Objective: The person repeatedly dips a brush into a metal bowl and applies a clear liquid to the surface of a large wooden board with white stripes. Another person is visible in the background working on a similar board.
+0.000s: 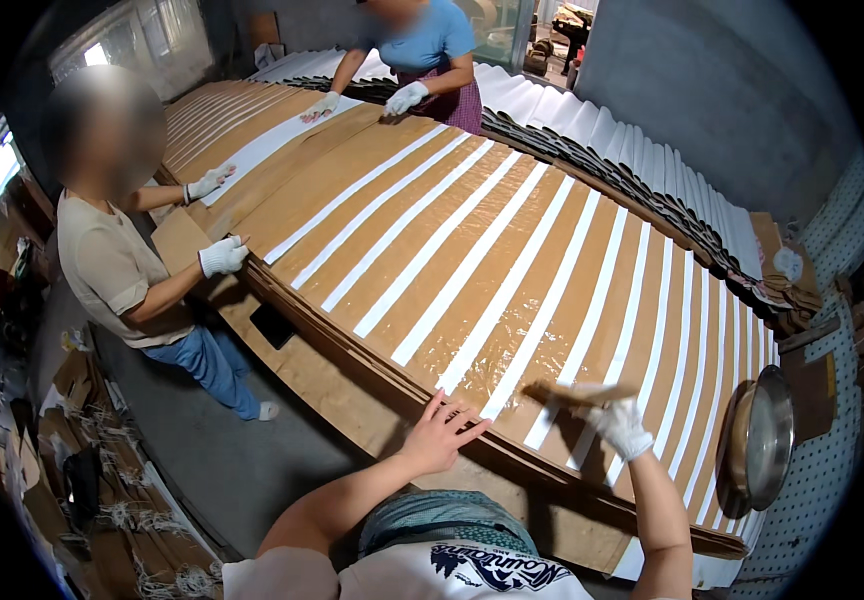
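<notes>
A wide spread of brown sheets (392,262) covers the long table, with white strips (497,345) showing between them; a wet sheen lies over the middle. In a white knitted glove, my right hand (620,428) is closed round a flat brush (592,396), blurred by motion, over the strips near the front edge. My bare left hand (439,436) rests at the table's near edge, fingers spread and holding nothing. To the right of the brush, a round metal basin (774,437) stands on the sheets; its contents are hard to make out.
One person (112,240) stands at the left side, another person (432,60) at the far side; both wear white gloves and touch the sheets. A dark phone-like object (272,326) lies on the lower ledge. White corrugated stacks (552,110) line the back.
</notes>
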The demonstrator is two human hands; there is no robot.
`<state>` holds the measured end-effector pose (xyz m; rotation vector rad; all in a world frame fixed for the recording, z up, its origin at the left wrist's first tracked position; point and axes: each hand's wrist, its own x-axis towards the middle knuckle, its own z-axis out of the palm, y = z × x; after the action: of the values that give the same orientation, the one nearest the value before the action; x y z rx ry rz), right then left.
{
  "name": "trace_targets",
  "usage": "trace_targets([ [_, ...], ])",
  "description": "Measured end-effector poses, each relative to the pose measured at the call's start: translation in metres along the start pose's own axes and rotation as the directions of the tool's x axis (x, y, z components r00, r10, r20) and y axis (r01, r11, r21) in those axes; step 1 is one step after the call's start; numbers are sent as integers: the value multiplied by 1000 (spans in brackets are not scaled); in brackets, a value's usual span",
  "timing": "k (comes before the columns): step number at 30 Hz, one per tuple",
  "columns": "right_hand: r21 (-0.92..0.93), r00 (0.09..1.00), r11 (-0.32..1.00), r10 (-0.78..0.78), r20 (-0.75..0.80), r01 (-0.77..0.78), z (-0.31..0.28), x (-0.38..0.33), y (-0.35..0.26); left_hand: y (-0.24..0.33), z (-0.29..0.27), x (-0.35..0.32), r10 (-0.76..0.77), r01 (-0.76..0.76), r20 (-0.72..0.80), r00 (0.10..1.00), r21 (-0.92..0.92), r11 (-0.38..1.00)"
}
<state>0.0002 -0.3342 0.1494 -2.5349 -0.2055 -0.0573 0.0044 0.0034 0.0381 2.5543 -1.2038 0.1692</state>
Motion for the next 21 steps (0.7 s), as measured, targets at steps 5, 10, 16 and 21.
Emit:
trace_targets([
  [5,156,936,986,106,-336,-55,0,23,19,0,-2,3,13,-14,16,1000,37,999],
  [10,225,982,972,98,-161,-60,17,-26,0,1,0,5,34,-33,-22,999,31,999],
  [16,323,985,933,123,122,-157,5,-24,0,-10,-7,1,73,-74,6,997,60,995],
  [21,-82,906,906,405,-123,-416,-10,19,75,-10,-20,23,99,-99,37,994,2,995],
])
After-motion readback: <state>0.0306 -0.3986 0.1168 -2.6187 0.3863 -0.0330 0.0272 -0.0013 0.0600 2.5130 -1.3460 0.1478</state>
